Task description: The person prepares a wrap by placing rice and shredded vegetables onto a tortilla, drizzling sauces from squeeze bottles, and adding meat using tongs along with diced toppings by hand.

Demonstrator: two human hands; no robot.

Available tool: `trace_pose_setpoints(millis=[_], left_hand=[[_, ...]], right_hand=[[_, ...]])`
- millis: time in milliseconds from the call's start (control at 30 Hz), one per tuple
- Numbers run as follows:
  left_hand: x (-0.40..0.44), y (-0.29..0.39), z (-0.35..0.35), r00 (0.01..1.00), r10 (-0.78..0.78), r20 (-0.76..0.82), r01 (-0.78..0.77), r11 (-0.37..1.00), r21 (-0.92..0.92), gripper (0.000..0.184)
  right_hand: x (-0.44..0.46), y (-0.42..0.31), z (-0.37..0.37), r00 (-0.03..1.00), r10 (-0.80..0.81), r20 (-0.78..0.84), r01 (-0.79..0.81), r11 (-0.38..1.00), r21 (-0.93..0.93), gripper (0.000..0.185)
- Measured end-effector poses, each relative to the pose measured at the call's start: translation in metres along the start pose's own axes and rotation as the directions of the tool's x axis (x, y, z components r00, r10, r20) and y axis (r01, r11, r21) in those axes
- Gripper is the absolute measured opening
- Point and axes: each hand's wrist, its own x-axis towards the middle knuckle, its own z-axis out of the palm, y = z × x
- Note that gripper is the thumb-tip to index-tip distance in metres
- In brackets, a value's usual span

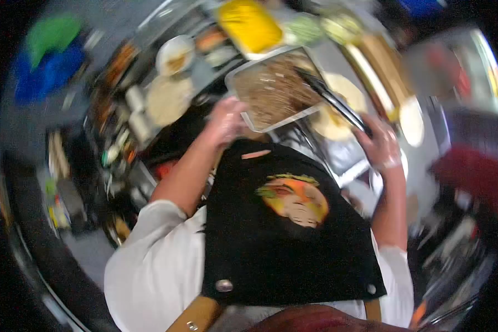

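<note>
My left hand, in a clear glove, grips the near left edge of a clear tray filled with brown shredded or sliced food. In my right hand, also gloved, are dark metal tongs, whose tips reach over the right part of the tray. Under and beside the tongs lie round flat tortillas, one with some yellowish filling. The picture is blurred, so the tong tips' contact with the food is unclear.
Beyond the tray stands a container of yellow food, with pale green food beside it. A white bowl and another flat tortilla are at the left. A long cardboard box lies at the right.
</note>
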Motion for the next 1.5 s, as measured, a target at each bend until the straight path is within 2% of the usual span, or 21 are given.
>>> trace_pose_setpoints(millis=[100,167,233,267,367,467,567,633,700,733,767,867,967,1000,1033,1067,1167,1300,1367,1433,1500], left_hand=[[-0.008,-0.021,-0.036,0.999,0.02,-0.041,-0.018,0.999,0.051,0.031],[-0.014,-0.034,-0.048,0.986,-0.006,-0.165,0.007,1.0,0.007,0.031],[-0.048,-0.014,-0.061,0.982,-0.015,-0.191,0.006,0.999,-0.051,0.029],[-0.056,-0.031,-0.069,0.971,0.014,-0.241,-0.054,0.985,-0.162,0.029],[-0.073,0.025,0.013,0.897,0.141,-0.418,-0.291,0.901,-0.32,0.027],[-0.112,0.063,0.006,0.843,0.094,-0.53,-0.338,0.858,-0.387,0.029],[-0.116,0.052,0.019,0.676,0.009,-0.737,-0.41,0.835,-0.366,0.036],[-0.128,0.066,0.007,0.679,0.068,-0.731,-0.517,0.751,-0.41,0.043],[-0.131,0.084,0.031,0.502,-0.043,-0.864,-0.546,0.758,-0.355,0.05],[-0.13,0.1,0.058,0.41,-0.129,-0.903,-0.551,0.754,-0.358,0.05],[-0.125,0.102,-0.032,0.399,-0.179,-0.899,-0.574,0.716,-0.397,0.051],[-0.086,0.095,-0.103,0.361,-0.185,-0.914,-0.619,0.686,-0.383,0.043],[-0.086,0.125,-0.159,0.332,-0.019,-0.943,-0.776,0.563,-0.284,0.037],[-0.055,0.097,-0.192,0.298,0.071,-0.952,-0.778,0.596,-0.199,0.032],[-0.042,0.105,-0.193,0.398,-0.005,-0.917,-0.807,0.474,-0.352,0.036],[-0.025,0.101,-0.216,0.381,0.006,-0.924,-0.772,0.552,-0.315,0.04],[0.004,0.102,-0.248,0.285,0.008,-0.959,-0.635,0.751,-0.183,0.046],[0.044,0.091,-0.266,0.068,0.045,-0.997,-0.207,0.978,0.03,0.052],[0.056,0.081,-0.275,0.005,0.072,-0.997,-0.04,0.997,0.071,0.057],[0.057,0.08,-0.27,0.003,0.094,-0.996,0.036,0.995,0.094,0.056],[0.042,0.071,-0.246,0.112,0.106,-0.988,-0.044,0.994,0.102,0.051]], right_hand=[[0.043,-0.013,0.015,0.986,-0.109,0.128,0.109,0.994,0.006,0.042],[0.071,-0.035,0.014,0.943,-0.292,0.158,0.295,0.956,0.005,0.043],[0.086,-0.081,0.01,0.944,-0.281,0.174,0.275,0.96,0.058,0.039],[0.096,-0.097,0.011,0.916,-0.337,0.216,0.342,0.94,0.017,0.039],[0.139,-0.072,-0.09,0.833,-0.485,0.265,0.488,0.871,0.06,0.039],[0.168,-0.109,-0.127,0.818,-0.413,0.401,0.359,0.911,0.204,0.042],[0.183,-0.089,-0.096,0.733,-0.592,0.334,0.541,0.806,0.242,0.041],[0.205,-0.1,-0.107,0.583,-0.742,0.33,0.686,0.667,0.289,0.041],[0.207,-0.102,-0.13,0.612,-0.648,0.453,0.58,0.757,0.301,0.041],[0.227,-0.066,-0.124,0.606,-0.679,0.414,0.531,0.733,0.424,0.039],[0.234,-0.128,-0.078,0.636,-0.664,0.393,0.571,0.748,0.338,0.038],[0.244,-0.156,-0.056,0.646,-0.678,0.351,0.547,0.732,0.407,0.042],[0.251,-0.186,-0.043,0.703,-0.607,0.371,0.369,0.757,0.539,0.036],[0.259,-0.189,-0.052,0.706,-0.566,0.426,0.328,0.794,0.513,0.036],[0.268,-0.191,-0.051,0.698,-0.542,0.469,0.295,0.813,0.501,0.036],[0.253,-0.217,-0.052,0.698,-0.618,0.363,0.437,0.768,0.468,0.039],[0.277,-0.222,-0.026,0.687,-0.567,0.454,0.284,0.785,0.55,0.047],[0.301,-0.205,-0.006,0.639,-0.558,0.53,0.139,0.761,0.634,0.054],[0.319,-0.199,0.019,0.595,-0.669,0.446,0.138,0.631,0.763,0.052],[0.276,-0.228,-0.002,0.574,-0.655,0.491,0.148,0.673,0.724,0.05],[0.28,-0.252,0.009,0.424,-0.669,0.61,-0.037,0.66,0.75,0.042]])
